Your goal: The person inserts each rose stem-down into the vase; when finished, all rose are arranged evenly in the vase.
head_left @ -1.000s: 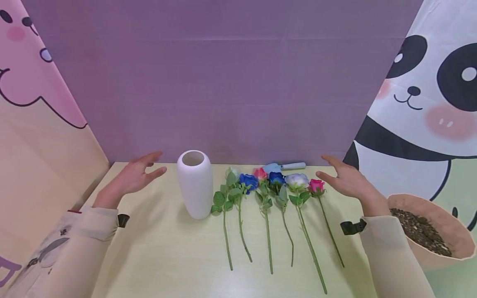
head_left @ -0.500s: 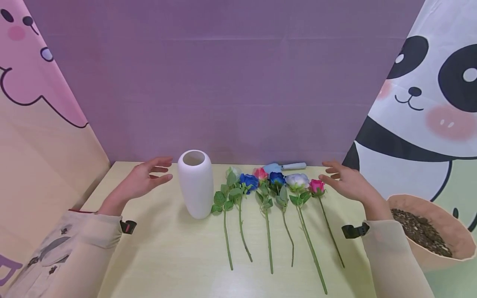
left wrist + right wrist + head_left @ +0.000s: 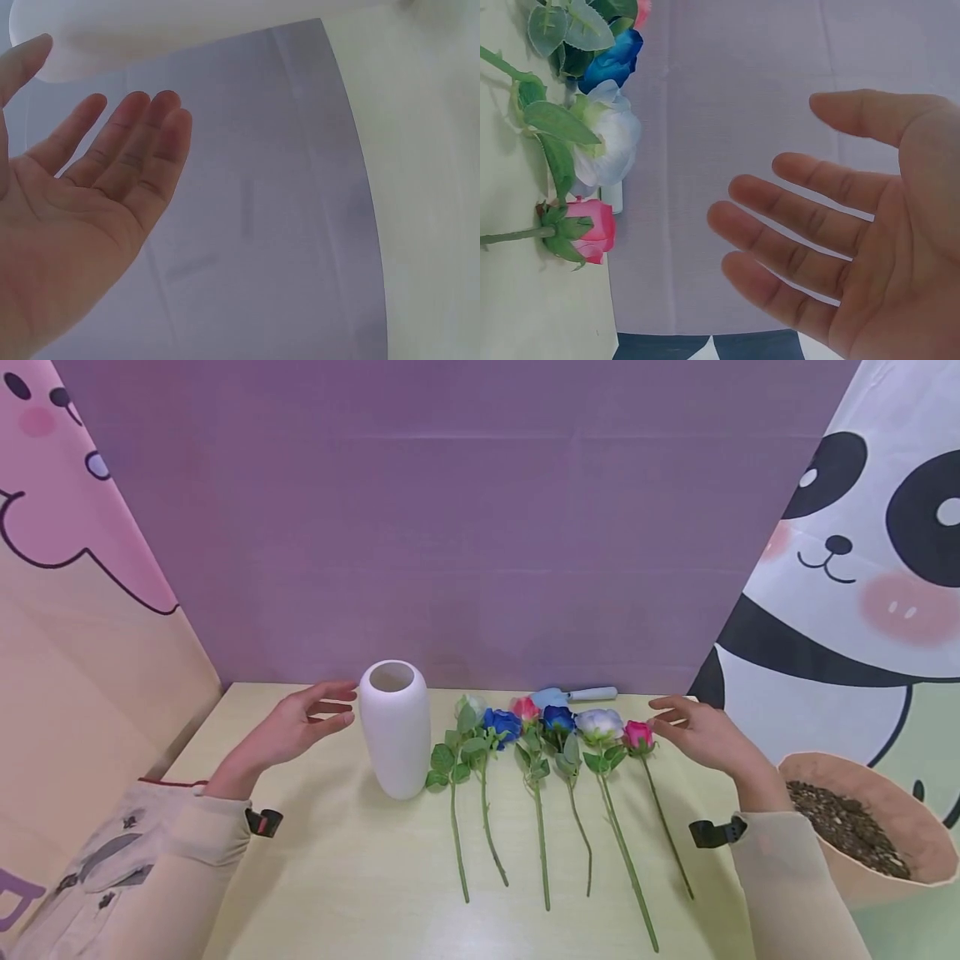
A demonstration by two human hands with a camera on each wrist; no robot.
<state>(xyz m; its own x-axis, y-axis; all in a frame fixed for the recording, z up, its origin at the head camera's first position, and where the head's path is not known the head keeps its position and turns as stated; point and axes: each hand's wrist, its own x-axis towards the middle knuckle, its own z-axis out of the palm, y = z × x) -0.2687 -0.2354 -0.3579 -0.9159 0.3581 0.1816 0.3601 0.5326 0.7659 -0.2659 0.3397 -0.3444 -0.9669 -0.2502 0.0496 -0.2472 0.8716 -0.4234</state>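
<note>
My left hand [image 3: 288, 735] is held just left of a tall white vase [image 3: 395, 735], fingers loosely bent and holding nothing. In the left wrist view the palm [image 3: 67, 232] faces the camera, and the vase [image 3: 172, 30] runs along the top. My right hand [image 3: 701, 732] hovers beside a bright pink rose [image 3: 638, 737], its fingers relaxed and spread in the right wrist view. Left of that rose lie a pale lilac flower [image 3: 598, 725], a dark blue rose [image 3: 557, 720], a coral-pink flower [image 3: 524, 708], a blue rose [image 3: 502, 727] and a whitish flower [image 3: 471, 705].
A small light-blue trowel [image 3: 591, 694] lies behind the flowers at the table's back edge. To the right stands a peach-coloured pot [image 3: 930, 843] of dark soil. The flower stems point toward the front of the pale table [image 3: 337, 885]. A purple backdrop [image 3: 480, 527] rises behind.
My left hand has moved right, closer to the vase, and its fingers have bent slightly. The right hand has dipped a little beside the pink rose. Vase and flowers stay in place.
</note>
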